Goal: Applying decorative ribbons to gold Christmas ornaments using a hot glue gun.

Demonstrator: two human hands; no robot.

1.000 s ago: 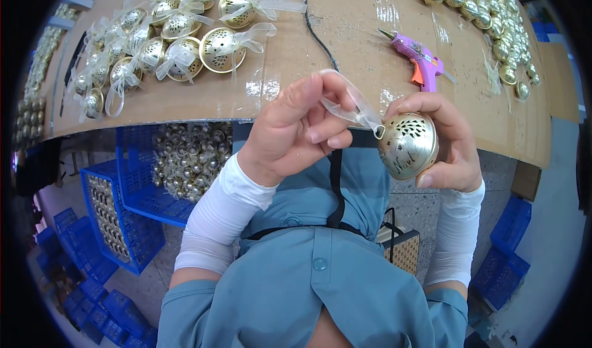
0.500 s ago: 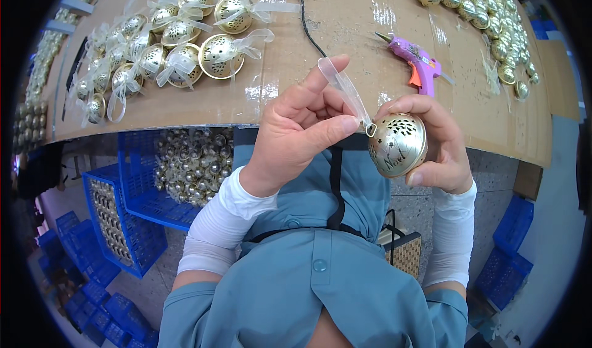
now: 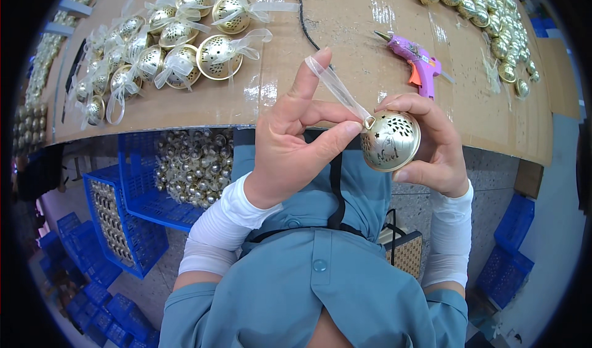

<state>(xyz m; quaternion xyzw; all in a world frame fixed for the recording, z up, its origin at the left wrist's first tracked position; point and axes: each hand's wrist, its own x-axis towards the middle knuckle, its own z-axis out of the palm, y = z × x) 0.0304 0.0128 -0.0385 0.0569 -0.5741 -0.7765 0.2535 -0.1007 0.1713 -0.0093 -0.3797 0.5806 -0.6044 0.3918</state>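
Observation:
In my right hand (image 3: 435, 141) is a gold ball ornament (image 3: 391, 139) with cut-out leaf and star shapes and dark script. Its fingers wrap the far side and the thumb presses the near side. A sheer white ribbon loop (image 3: 336, 89) runs through the small metal ring (image 3: 369, 123) on the ornament's left. My left hand (image 3: 296, 132) pinches at the ribbon's lower end beside the ring, thumb against fingers. The raised left index finger stretches the loop upward.
A purple glue gun (image 3: 410, 58) lies on the cardboard-covered table (image 3: 345, 33), beyond my right hand. Ribboned gold ornaments (image 3: 179, 33) cluster at the left, more gold balls (image 3: 481, 12) at the far right. A blue crate (image 3: 154, 206) of small balls stands below the table edge.
The ornament has tilted and shifted slightly left and up in my right hand. My left index finger has moved up and left, and my left thumb is now closer to the ring.

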